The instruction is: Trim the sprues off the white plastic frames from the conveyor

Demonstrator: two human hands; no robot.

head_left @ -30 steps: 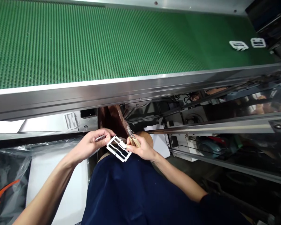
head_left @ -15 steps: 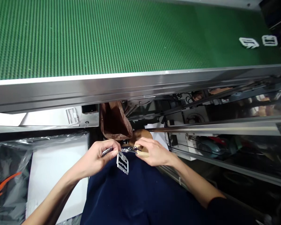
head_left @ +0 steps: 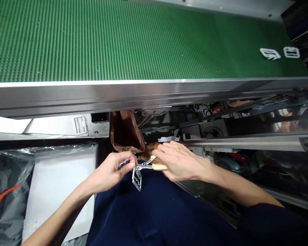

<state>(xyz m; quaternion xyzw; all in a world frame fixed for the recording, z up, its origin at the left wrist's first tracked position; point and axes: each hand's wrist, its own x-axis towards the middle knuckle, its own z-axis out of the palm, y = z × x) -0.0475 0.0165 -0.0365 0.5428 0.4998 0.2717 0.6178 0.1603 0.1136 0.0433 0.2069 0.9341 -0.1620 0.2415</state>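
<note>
**Writing:** a printed label [head_left: 80,124] sits on a white sheet [head_left: 53,128] just below the conveyor, its print too small to read.

**Left hand [head_left: 110,172]:** thumb and fingers are pinched together on a thin pale strip [head_left: 123,164], close beside the top of the frame. I cannot tell whether the fingertips touch the frame itself.

**Right hand [head_left: 181,160]:** fingers wrap over the wooden-handled pliers [head_left: 159,167], which point left toward the other hand.

**Grip:** both hands are closed and nearly meet. The pliers' metal tip is at the top edge of the frame, but how far its jaws stand open is hidden.

**The frame:** the white slotted frame [head_left: 137,179] hangs tilted, almost edge-on, between the hands, just below the pliers' tip and over the dark blue cloth [head_left: 149,215] on the person's lap.

**Conveyor:** a green conveyor belt [head_left: 92,41] runs across the top, edged by a steel rail [head_left: 118,97]. Two more white frames [head_left: 270,53] lie side by side near its far right corner.

**Around the hands:** a brown bag [head_left: 125,131] hangs just above the left hand. A clear plastic bag [head_left: 12,164] with an orange mark lies at lower left, beside the left forearm.
</note>
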